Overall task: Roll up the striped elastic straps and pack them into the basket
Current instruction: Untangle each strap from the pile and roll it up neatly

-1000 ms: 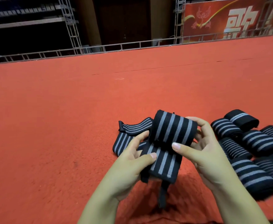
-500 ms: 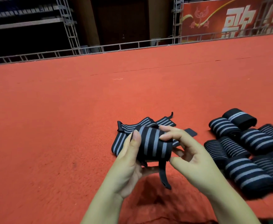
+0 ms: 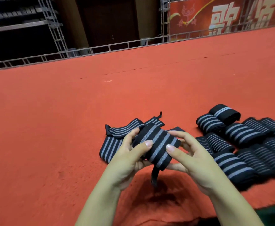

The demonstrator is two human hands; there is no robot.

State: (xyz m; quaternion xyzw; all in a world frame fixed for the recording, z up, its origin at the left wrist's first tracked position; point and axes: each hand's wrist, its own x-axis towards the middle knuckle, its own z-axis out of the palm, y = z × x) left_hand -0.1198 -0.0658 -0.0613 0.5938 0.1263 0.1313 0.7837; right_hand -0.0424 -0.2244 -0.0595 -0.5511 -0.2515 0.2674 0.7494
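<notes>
A black strap with grey stripes (image 3: 158, 145), rolled into a tight bundle, is held between both hands above the red carpet. My left hand (image 3: 127, 162) grips its left side, thumb on top. My right hand (image 3: 192, 160) pinches its right side, thumb on the stripes. A thin black tab (image 3: 154, 176) hangs from the roll's underside. Behind the hands, loose unrolled straps (image 3: 112, 142) lie flat on the carpet. No basket is in view.
Several rolled striped straps (image 3: 241, 144) lie in rows on the red carpet (image 3: 52, 128) to the right. A metal truss rail (image 3: 101, 49) edges the carpet at the back, with a red banner (image 3: 223, 17) beyond it.
The long strap section held up a second ago has been wound into a compact roll. Both hands lowered slightly and tilted the roll; the hanging tab has shortened.
</notes>
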